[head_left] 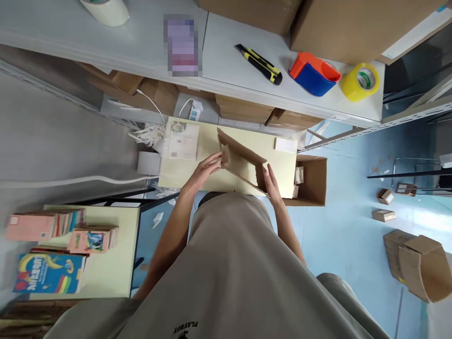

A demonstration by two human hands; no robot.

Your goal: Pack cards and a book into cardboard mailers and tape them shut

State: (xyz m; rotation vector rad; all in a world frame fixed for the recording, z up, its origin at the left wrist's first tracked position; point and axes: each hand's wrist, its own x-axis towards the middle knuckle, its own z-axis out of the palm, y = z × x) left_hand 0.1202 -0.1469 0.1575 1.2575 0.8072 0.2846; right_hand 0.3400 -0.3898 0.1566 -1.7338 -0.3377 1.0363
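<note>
Over a pale yellow table (pixel 284 165), a small brown cardboard box (pixel 243 151) is held between my two hands, its walls set at a slant and its middle open so that the table colour shows through. My left hand (pixel 204 172) grips its left end, fingers against the flap and edge there. At the opposite end, my right hand (pixel 274 184) presses the short side wall, thumb and fingers along the cardboard. Left of the box lies a pale flat booklet (pixel 183 141). A white slip (pixel 285 145) rests near the table's far right corner.
A grey shelf (pixel 226 56) above carries a box cutter (pixel 259 65), a red-and-blue tape dispenser (pixel 314 74) and a yellow tape roll (pixel 360 82). An open carton (pixel 314 183) stands right of the table. Stacked books (pixel 49 273) sit lower left. Another carton (pixel 409 263) is on the floor.
</note>
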